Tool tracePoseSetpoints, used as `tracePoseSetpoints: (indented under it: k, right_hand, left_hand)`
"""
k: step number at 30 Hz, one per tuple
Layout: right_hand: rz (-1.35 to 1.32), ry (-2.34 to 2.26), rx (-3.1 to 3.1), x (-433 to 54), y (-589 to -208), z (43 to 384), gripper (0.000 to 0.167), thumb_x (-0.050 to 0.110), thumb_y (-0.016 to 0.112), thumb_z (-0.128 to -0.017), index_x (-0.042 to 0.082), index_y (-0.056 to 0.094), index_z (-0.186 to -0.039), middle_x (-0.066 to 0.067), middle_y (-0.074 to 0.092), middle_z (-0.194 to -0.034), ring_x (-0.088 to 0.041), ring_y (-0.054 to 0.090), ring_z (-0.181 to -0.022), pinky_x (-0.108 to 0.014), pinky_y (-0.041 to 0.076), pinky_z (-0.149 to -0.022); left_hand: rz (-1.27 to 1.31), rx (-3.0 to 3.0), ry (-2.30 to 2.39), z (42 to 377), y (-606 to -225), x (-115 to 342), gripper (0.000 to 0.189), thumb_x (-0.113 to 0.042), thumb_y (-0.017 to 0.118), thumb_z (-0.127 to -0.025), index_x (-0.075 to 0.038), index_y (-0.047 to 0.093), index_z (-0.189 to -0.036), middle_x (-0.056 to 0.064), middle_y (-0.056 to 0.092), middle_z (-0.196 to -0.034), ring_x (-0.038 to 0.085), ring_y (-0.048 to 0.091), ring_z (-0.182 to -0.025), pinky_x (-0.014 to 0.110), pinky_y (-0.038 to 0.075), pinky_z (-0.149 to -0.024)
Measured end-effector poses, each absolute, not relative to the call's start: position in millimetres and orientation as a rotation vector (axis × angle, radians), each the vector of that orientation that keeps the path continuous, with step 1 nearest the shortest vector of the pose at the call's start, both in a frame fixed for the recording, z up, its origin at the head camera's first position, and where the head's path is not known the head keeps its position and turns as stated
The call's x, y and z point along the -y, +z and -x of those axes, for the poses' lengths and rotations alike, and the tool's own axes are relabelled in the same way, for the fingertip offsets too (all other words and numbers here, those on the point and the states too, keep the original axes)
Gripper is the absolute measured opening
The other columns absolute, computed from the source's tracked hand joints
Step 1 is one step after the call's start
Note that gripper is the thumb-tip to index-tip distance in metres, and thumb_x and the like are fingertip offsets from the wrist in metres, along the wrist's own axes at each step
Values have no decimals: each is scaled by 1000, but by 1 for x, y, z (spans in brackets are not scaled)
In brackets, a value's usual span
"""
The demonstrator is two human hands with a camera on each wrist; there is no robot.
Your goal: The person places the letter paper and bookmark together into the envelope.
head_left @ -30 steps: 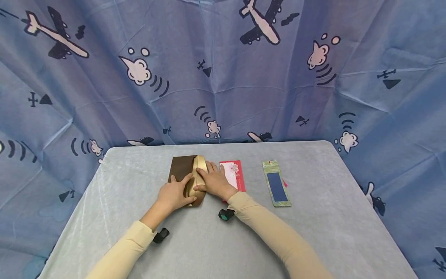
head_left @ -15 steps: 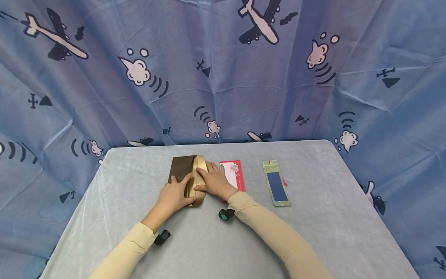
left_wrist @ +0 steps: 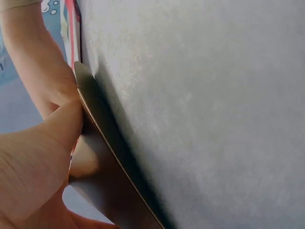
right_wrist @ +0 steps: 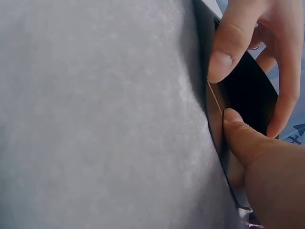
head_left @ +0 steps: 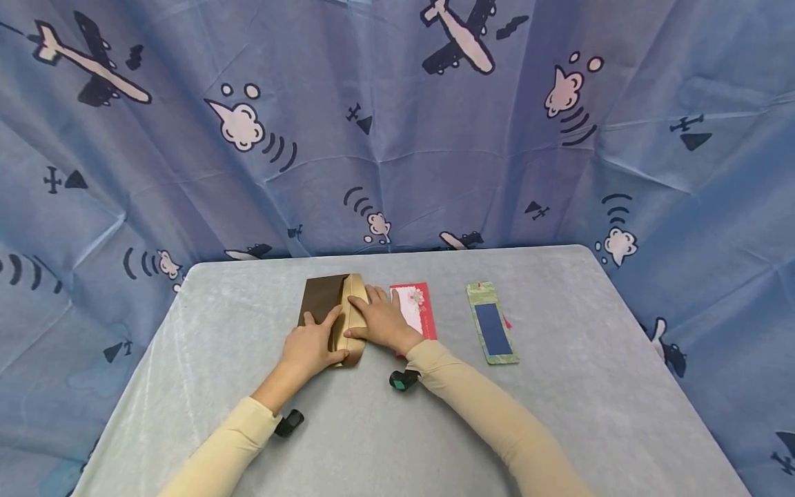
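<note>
A flat, dark brown and gold paper piece like an envelope [head_left: 322, 296] lies at the table's back middle, its gold strip [head_left: 355, 284] folded along the right side. My left hand [head_left: 307, 347] spreads over its near left part, fingertips and thumb resting on it. From the right, my right hand [head_left: 383, 323] presses the gold strip with fairly straight fingers and thumb. Seen from the right wrist, my right thumb [right_wrist: 245, 136] touches the strip near a thin gold edge line, and my left thumb [right_wrist: 223, 62] rests farther along it. The hands hide part of the fold.
Partly under my right forearm side lies a red and white flowered card [head_left: 417, 307]. Farther right is a green bookmark-shaped piece with a dark blue panel [head_left: 493, 329] and a pink tassel [head_left: 507, 322]. A patterned blue curtain [head_left: 397, 124] hangs behind the grey table [head_left: 559, 386].
The hands and the brown and gold piece keep nearly the same places. The head view shifts slightly.
</note>
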State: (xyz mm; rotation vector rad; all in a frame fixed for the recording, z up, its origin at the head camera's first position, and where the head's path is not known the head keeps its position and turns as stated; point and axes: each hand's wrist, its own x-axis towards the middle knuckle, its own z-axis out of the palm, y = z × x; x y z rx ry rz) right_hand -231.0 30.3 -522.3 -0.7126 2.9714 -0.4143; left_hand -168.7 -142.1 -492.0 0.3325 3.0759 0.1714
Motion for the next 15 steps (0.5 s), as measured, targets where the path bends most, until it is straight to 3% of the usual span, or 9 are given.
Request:
tracePoseSetpoints:
  k: [11,15]
  right_hand:
    - [727,-435,-2961,-33,-517,232,83,67,66,-81,26,43,-150,-19,36,-157,-36,35,-145,-68,21,-115]
    - [744,-497,-2956,-34,-518,232,84,65,68,-81,24,43,-150,-20,38,-156,-37,36,-144,-68,21,-114]
  left_hand:
    - [-337,-3099,115,169,-492,140,96,-59,80,-73,-22,40,-152,44,52,-129,34,63,-59,44,55,-58]
    - [-348,-3115,86,169,-494,141,96,-59,79,-72,-21,41,-151,45,53,-128,39,67,-65,47,56,-61]
